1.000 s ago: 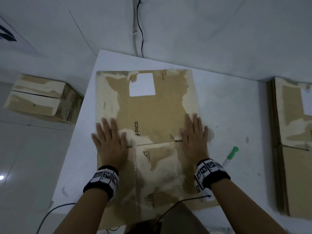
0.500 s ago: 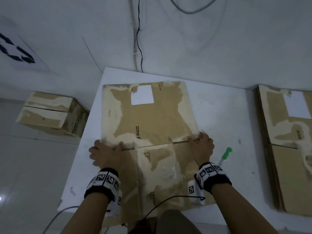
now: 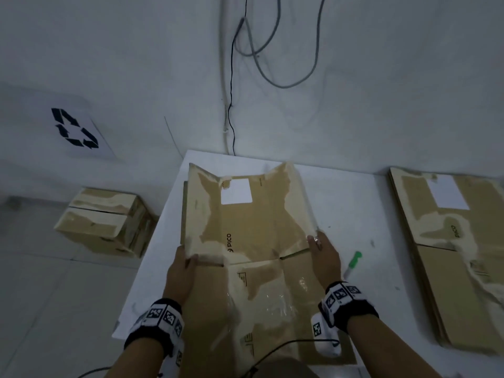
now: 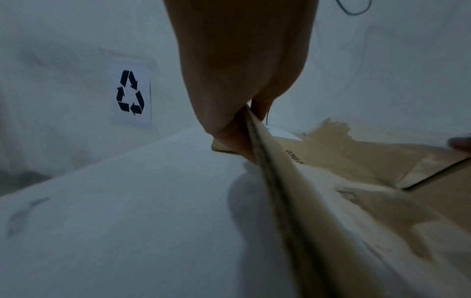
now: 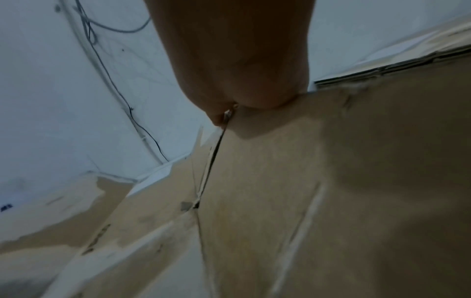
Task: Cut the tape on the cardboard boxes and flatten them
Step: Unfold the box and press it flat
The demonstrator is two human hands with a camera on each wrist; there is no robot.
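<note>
A flattened brown cardboard box (image 3: pixel 253 236) with a white label and torn tape patches lies on the white table (image 3: pixel 351 203). Its side edges are raised off the table, so the sheet bows like a trough. My left hand (image 3: pixel 183 264) grips the left edge, thumb on top and fingers under, as the left wrist view shows on the box edge (image 4: pixel 257 129). My right hand (image 3: pixel 320 251) pinches the right edge of the box (image 5: pixel 229 115). A green-handled cutter (image 3: pixel 353 264) lies on the table just right of my right hand.
A stack of flattened boxes (image 3: pixel 458 257) lies at the table's right side. An assembled taped box (image 3: pixel 103 222) stands on the floor to the left. Cables (image 3: pixel 231 105) hang down the wall behind the table, and a recycling sign (image 3: pixel 75 128) is on the left.
Both hands went from pressing flat on the box to gripping its left and right edges. The edges have lifted off the table and the box now bows upward at the sides.
</note>
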